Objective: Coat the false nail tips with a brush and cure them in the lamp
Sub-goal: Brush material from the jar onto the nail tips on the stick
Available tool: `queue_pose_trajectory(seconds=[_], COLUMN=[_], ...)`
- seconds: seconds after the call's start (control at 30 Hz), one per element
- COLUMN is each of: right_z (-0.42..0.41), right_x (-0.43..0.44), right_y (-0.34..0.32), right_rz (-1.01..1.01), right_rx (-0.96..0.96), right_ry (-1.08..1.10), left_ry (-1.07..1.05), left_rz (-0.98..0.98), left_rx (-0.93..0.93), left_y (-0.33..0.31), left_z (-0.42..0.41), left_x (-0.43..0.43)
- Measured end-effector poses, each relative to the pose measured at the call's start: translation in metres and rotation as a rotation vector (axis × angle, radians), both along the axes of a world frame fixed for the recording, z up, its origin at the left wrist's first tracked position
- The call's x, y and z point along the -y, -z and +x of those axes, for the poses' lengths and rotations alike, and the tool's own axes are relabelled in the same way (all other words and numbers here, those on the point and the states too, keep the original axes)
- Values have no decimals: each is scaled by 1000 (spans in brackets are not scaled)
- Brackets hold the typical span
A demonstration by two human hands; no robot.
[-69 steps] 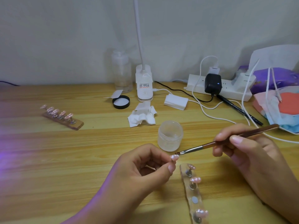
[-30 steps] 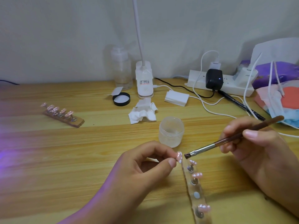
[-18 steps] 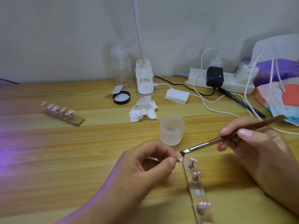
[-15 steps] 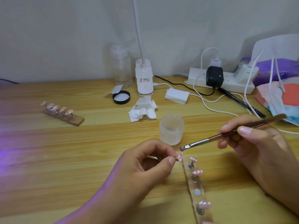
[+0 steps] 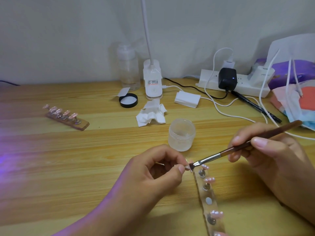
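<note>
**Mid-coat on one hand-held tip: what can go wrong from here**

Head view (only view): left hand point(image 5: 153, 174) pinches a single nail tip point(image 5: 188, 167) between thumb and forefinger, just above the far end of the clear holder strip point(image 5: 203, 193). Opposite it, right hand point(image 5: 269, 155) grips the brush point(image 5: 238, 147) pen-style, bristles touching the held tip. Can't tell if that tip sits on a peg or bare in the fingers; too small.

The strip carries at least three more pink tips point(image 5: 209, 180) on pegs, plus one bare disc point(image 5: 208, 200), likely the held tip's slot. Open gel jar point(image 5: 181, 135) sits just behind the hands. Its black lid point(image 5: 128, 100) lies well apart, near the desk-lamp base point(image 5: 152, 84). Second holder point(image 5: 66, 117) with a row of tips is far left on the surface point(image 5: 102, 150). Curing lamp is out of frame; only a purple glow point(image 5: 6, 150) shows at the left edge.

Judgement: coat step, cure not yet done for this tip.

Risks:
- Thumb sits right at the tip's edge. If the brush wanders, gel lands on skin or the thumb smears the wet coat.
- Brush pressure against a light pinch could twist the tip or pop it out, wet side down.
- Overloaded bristles would let gel pool at the edges.
- Jar is open with purple light spilling over the surface, so gel in the jar or bristles may start to harden.
- Right hand works just beside the strip and could knock the mounted tips.
</note>
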State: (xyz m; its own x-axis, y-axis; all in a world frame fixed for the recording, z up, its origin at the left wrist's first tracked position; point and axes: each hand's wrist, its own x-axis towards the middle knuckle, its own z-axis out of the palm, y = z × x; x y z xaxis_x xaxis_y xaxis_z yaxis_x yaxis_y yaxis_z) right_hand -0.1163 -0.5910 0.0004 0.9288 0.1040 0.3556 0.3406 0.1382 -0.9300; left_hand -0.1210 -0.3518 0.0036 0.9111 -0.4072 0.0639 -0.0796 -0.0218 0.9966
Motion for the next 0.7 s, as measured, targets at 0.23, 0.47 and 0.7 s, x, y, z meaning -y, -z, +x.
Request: queue_pose_trajectory(seconds=[0.23,0.47,0.7], right_z=[2,-1,3], right_x=[2,-2,-1], right_y=[0,-2,-3], right_rz=[28,4,64], right_rx=[-25,-42,-65], right_ry=[96,0,97], left_ry=[-1,-3,-6], left_rz=[16,-8,6], left_rx=[12,-18,-19], left_y=[2,2,1], left_z=[0,0,0], left_x=[-1,0,0])
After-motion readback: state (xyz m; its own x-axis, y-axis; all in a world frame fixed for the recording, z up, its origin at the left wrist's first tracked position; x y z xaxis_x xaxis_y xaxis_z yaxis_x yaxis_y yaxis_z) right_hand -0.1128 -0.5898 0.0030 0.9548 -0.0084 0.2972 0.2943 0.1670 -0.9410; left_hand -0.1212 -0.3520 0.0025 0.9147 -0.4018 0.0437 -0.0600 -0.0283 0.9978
